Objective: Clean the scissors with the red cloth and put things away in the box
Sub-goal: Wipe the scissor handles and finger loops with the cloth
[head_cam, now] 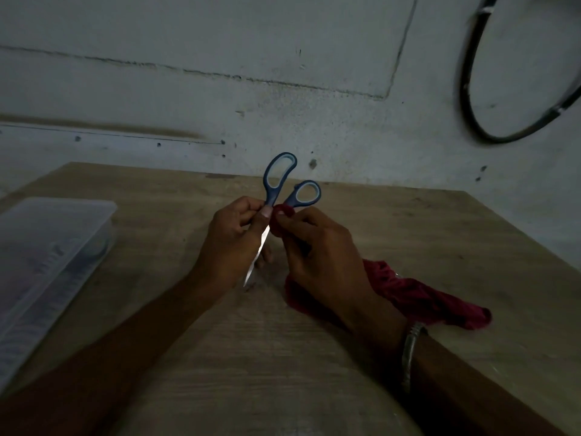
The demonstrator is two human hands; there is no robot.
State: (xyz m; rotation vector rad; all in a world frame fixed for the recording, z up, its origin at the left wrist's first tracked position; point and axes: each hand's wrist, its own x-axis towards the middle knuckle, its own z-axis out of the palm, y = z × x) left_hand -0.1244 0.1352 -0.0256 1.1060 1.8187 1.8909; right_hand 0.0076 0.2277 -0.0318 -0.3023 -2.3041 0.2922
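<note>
Blue-handled scissors [276, 187] are held above the middle of the wooden table, handles up and spread apart, one bare blade pointing down toward me. My left hand [231, 240] grips them near the pivot. My right hand [320, 256] pinches a bunch of the red cloth [418, 294] against the scissors just right of the pivot. The other blade is hidden behind the cloth and my fingers. The remainder of the cloth trails under my right wrist onto the table at the right.
A clear plastic box [47, 256] with its lid on lies at the table's left edge. The wooden table [251, 357] ends at a grey wall behind. A black cable loop [471, 114] hangs on the wall at upper right.
</note>
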